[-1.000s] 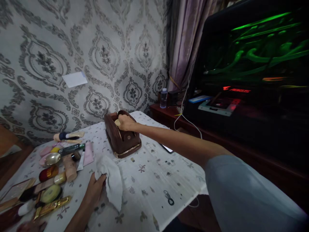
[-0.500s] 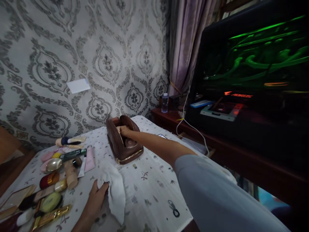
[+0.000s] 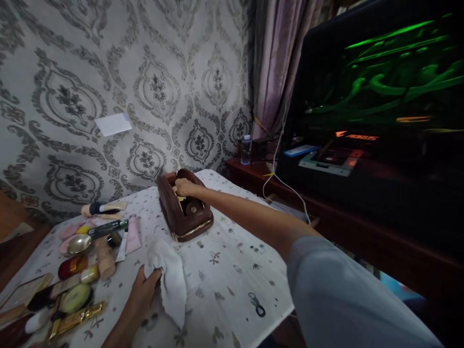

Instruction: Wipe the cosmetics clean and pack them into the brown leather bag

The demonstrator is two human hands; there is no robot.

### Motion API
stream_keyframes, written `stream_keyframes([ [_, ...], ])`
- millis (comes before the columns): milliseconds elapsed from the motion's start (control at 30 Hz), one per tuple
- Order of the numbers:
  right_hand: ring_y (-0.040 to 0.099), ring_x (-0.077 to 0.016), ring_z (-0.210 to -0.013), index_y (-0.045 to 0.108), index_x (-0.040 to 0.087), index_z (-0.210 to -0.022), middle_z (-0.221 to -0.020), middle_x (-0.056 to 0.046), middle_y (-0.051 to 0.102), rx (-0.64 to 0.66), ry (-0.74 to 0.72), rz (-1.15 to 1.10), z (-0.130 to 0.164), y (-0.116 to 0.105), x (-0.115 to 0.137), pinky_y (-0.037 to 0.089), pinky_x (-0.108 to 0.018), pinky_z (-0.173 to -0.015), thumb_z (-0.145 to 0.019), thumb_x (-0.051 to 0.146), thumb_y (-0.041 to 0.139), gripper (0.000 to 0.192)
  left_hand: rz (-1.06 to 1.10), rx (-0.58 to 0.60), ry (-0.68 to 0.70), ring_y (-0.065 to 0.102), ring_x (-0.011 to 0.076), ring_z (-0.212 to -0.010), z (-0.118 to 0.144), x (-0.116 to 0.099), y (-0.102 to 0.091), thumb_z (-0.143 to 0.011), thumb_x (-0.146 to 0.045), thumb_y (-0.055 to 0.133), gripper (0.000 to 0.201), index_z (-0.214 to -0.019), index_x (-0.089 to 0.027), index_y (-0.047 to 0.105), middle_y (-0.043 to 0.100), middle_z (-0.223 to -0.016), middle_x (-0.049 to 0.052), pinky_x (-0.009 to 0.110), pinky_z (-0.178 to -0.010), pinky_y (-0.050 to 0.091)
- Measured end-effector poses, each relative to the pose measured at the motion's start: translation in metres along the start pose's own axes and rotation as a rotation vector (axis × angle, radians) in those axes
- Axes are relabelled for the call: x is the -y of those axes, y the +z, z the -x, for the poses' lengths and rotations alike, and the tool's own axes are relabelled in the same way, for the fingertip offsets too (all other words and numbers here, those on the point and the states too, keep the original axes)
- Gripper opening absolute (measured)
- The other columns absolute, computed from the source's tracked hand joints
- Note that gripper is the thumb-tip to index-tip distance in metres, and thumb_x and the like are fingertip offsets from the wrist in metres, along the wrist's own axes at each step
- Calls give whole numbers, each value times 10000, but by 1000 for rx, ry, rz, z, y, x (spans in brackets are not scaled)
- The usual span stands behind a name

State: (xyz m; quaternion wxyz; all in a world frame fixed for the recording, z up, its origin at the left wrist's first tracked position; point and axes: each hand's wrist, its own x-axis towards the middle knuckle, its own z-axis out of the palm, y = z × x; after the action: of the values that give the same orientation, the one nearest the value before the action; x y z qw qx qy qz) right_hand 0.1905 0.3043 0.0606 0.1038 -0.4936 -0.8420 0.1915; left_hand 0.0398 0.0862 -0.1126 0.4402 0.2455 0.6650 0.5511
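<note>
A brown toiletry bag (image 3: 170, 212) with a gold zip stands unzipped on the patterned cloth (image 3: 232, 270). My right hand (image 3: 185, 187) reaches into its opening, fingers curled closed. Something pale yellow shows under those fingers; its kind is too hidden to tell. Nearer to me, my left hand (image 3: 145, 286) pinches a white cloth (image 3: 170, 280), which drapes over the table. Left of that hand lie several cosmetics, among them a pink tube (image 3: 134, 234), a green bottle (image 3: 108, 229) and a beige bottle (image 3: 105, 257).
At the far left are makeup brushes (image 3: 105, 208) and a gold tube (image 3: 76, 320). A clear plastic bottle (image 3: 246, 151) stands on the brown desk at the back, beside a large dark computer case (image 3: 380, 193). A white cable (image 3: 290, 186) hangs over the desk edge.
My right hand has risen slightly inside the bag, and more of the pale yellow thing shows beneath it. The left hand keeps its hold on the white cloth. The view has shifted a little.
</note>
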Motion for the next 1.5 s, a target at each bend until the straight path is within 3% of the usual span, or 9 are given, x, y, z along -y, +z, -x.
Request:
stream_keyframes([
  [133, 652, -255, -1120, 703, 101, -1056, -1174, -161, 698, 48, -150, 83, 41, -17, -4, 493, -286, -847, -897, 191, 585, 217, -7, -7, 17, 602, 194, -641, 5, -6, 4, -507, -349, 717, 384, -833, -180, 603, 665, -679, 10, 312, -645, 474],
  [233, 670, -252, -1066, 724, 120, -978, -1082, -138, 729, 75, -250, 122, 82, -9, -15, 475, -283, -821, -908, 193, 547, 203, -104, -55, 76, 589, 214, -668, 10, -12, 6, -479, -398, 687, 395, -795, -178, 603, 649, -676, 11, 324, -648, 459],
  [533, 629, -257, -989, 655, 88, -1097, -1033, -152, 683, -248, -487, 136, 138, 44, -44, 485, -408, -908, -924, 170, 556, 215, -66, -27, 175, 638, 240, -807, 10, -13, 6, -526, -353, 710, 428, -918, -186, 664, 704, -823, 22, 325, -733, 490],
  [733, 444, -318, -1327, 613, 128, -1192, -1336, -196, 550, -523, -676, 6, 158, 77, -34, 398, -536, -1086, -928, 142, 481, 296, 130, 94, 155, 627, 212, -707, 23, -32, 17, -521, -279, 648, 328, -837, -190, 642, 657, -669, -18, 287, -655, 451],
  [867, 528, -308, -1239, 503, 180, -1359, -1340, -176, 539, -336, -786, -144, 174, 114, -14, 515, -488, -976, -903, 230, 575, 465, 208, 137, 197, 620, 200, -721, 29, -39, 22, -503, -249, 676, 233, -720, -180, 627, 650, -663, -2, 275, -656, 442],
  [1000, 611, -253, -1088, 537, 215, -1336, -1212, -132, 585, -220, -694, -369, 165, 144, -2, 560, -416, -893, -846, 147, 586, 497, 300, 230, 224, 612, 175, -725, 35, -44, 22, -570, -289, 701, 278, -817, -170, 656, 662, -739, 17, 271, -660, 454],
  [1167, 637, -209, -855, 719, 228, -923, -914, -58, 669, -229, -416, -868, 133, 148, 11, 534, -361, -810, -758, 154, 597, 218, 243, 372, 315, 631, 212, -922, 40, -47, 16, -724, -387, 732, 454, -1115, -174, 644, 677, -965, 58, 315, -829, 480],
  [1333, 616, -171, -697, 666, 210, -712, -745, -14, 680, 71, -44, -1536, 125, 158, 30, 512, -313, -709, -627, 270, 732, 123, -150, 151, 732, 554, 235, -1137, 35, -45, 9, -829, -315, 672, 319, -1123, -193, 638, 618, -1151, 87, 336, -1045, 384],
  [1500, 674, -183, -796, 693, 198, -780, -842, -50, 728, 288, 52, -1796, 137, 172, 30, 527, -334, -779, -660, 359, 771, 215, -515, 84, 764, 616, 214, -916, 14, -56, -12, -774, -131, 549, 202, -931, -191, 661, 666, -900, 36, 306, -882, 481],
])
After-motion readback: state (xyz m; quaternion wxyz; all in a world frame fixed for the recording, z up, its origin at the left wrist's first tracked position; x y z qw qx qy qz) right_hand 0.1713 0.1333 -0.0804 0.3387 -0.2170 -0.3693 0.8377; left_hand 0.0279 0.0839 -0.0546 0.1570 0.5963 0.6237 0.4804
